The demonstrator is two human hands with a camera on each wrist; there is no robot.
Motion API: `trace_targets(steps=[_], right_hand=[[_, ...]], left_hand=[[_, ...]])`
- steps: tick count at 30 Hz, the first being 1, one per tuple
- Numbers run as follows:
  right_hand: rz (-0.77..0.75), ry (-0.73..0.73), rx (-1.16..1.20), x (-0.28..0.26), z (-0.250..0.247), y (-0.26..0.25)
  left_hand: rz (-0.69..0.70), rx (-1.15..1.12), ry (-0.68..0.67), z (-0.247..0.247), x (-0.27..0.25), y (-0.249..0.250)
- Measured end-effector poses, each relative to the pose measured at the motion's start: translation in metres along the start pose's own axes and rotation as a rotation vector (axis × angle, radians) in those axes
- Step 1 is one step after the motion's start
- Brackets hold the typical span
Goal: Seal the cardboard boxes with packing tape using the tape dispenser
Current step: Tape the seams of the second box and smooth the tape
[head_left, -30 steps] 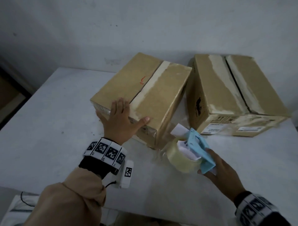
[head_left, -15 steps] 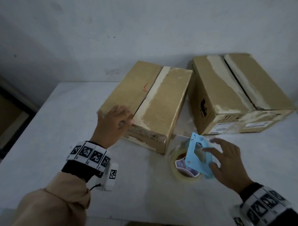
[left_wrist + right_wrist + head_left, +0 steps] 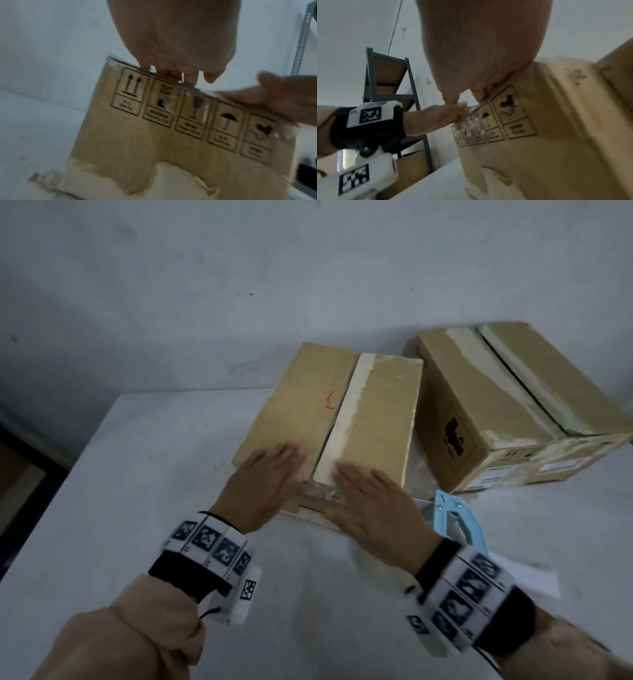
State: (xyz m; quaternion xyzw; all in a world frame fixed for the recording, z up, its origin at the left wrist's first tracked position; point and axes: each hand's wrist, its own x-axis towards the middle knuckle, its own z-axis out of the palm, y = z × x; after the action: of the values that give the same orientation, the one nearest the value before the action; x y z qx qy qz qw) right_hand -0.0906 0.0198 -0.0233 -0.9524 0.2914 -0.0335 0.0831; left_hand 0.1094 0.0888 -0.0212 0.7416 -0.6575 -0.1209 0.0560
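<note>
A brown cardboard box [image 3: 373, 412] with a pale strip along its centre seam sits mid-table. My left hand [image 3: 270, 477] lies flat on the near left flap, fingers straight. My right hand [image 3: 370, 501] lies flat on the near right flap. Crinkled clear tape [image 3: 320, 491] hangs over the box's near edge between the hands. The left wrist view shows the box's front face [image 3: 171, 135] with handling symbols, and my left fingers [image 3: 188, 79] over its top edge. The blue tape dispenser [image 3: 455, 520] lies on the table, right of my right wrist.
A second cardboard box [image 3: 513, 405] with an unsealed dark seam stands at the back right, close beside the first. White paper [image 3: 527, 577] lies near the dispenser. The white table [image 3: 120, 508] ends at the left; a metal shelf rack [image 3: 388, 83] stands beyond.
My right hand has let go of the tape dispenser, left it on the table and moved onto the box top. My left hand has shifted from the box corner to flat on the left flap.
</note>
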Motion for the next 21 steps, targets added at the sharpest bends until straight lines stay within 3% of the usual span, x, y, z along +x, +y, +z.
trace_targets(steps=[4, 10, 14, 16, 19, 21], right_hand=[[0.051, 0.040, -0.046, -0.037, -0.005, 0.026], [0.136, 0.056, 0.146, -0.036, -0.006, 0.028], [0.215, 0.004, 0.119, -0.021, -0.012, 0.040], [0.233, -0.009, 0.115, -0.013, -0.018, 0.045], [0.201, 0.123, 0.000, 0.000, -0.021, 0.040], [0.131, 0.249, -0.016, 0.011, -0.016, 0.031]], left_hand=[[-0.061, -0.054, 0.044, -0.008, -0.008, -0.033], [-0.078, -0.110, 0.112, -0.002, -0.006, -0.026], [-0.050, 0.031, 0.163, 0.004, -0.014, -0.018], [-0.074, 0.135, 0.287, 0.005, -0.017, -0.011], [-0.055, 0.112, 0.423, -0.003, -0.011, 0.001], [0.020, 0.061, 0.328, -0.008, -0.002, 0.007]])
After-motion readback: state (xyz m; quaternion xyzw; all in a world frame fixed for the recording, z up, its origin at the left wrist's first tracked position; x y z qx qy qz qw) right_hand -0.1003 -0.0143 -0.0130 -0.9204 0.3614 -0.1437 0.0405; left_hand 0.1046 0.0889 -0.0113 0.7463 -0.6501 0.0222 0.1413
